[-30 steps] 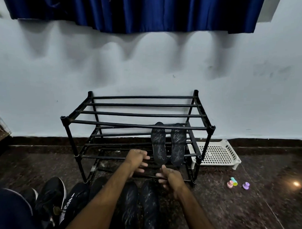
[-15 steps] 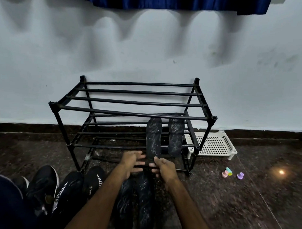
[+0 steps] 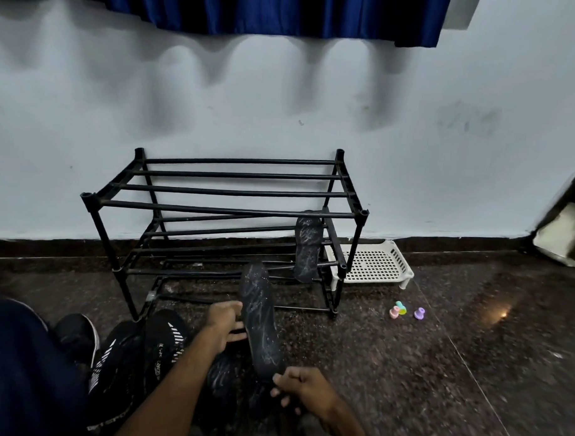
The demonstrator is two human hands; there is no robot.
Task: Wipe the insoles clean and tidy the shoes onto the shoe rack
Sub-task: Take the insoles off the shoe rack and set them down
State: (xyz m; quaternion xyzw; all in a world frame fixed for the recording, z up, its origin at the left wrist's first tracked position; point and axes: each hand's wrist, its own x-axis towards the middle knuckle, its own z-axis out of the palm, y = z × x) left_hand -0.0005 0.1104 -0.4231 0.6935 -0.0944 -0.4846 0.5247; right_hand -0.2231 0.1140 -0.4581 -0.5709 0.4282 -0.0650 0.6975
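Insole (image 3: 259, 321), dark and streaked with pale marks, is held up off the floor (image 3: 437, 370) in front of the rack (image 3: 227, 210), long axis running from the near right toward the rack. The right hand (image 3: 303, 393) has its grip closed on the near end, pinching it between thumb and fingers. The left hand (image 3: 225, 323) takes the insole's left edge about halfway along, fingers curled round it.

A second insole (image 3: 307, 248), marked the same way, lies across the bars of the rack's middle shelf at the right end, its near tip hanging over the front bar. A third insole (image 3: 220, 375) lies on the floor under the left forearm. Black shoes (image 3: 164, 347) with white stripes stand on the floor just left of the arms, near the rack's front left leg.

The rack is black, with open bar shelves, and stands against a pale wall (image 3: 87, 129). A white perforated basket (image 3: 375, 265) sits on the floor just beside the rack's right end. Small pastel pieces (image 3: 398, 309) lie on the floor to the right, apart from the rack. A blue curtain (image 3: 270, 11) hangs along the top of the wall.
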